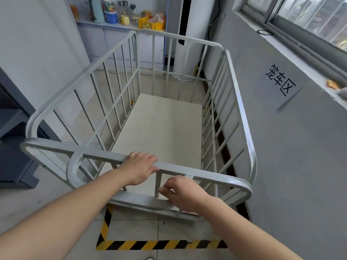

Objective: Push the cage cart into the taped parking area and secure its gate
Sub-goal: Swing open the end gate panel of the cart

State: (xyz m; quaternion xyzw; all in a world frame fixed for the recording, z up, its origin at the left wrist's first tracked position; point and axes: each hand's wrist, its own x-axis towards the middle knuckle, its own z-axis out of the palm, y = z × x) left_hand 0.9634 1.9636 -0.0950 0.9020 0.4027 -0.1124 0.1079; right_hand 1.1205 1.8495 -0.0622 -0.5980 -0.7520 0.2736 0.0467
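Observation:
A white-grey metal cage cart (120, 72) with barred sides and a pale board floor stands against the right wall. Its wheels lie inside the yellow-and-black taped outline (161, 244) on the floor. The near gate (216, 178) runs across the cart's front end. My left hand (139, 167) wraps over the gate's top rail near its middle. My right hand (185, 194) sits lower and to the right, fingers pinched at a vertical bar just under a small latch piece on the rail. What the fingers hold is hidden.
A grey wall with a paper sign (281, 79) and a window sill runs close along the cart's right. A dark metal cabinet (13, 139) stands left. A counter (116, 24) with bottles and a yellow basket is beyond the cart.

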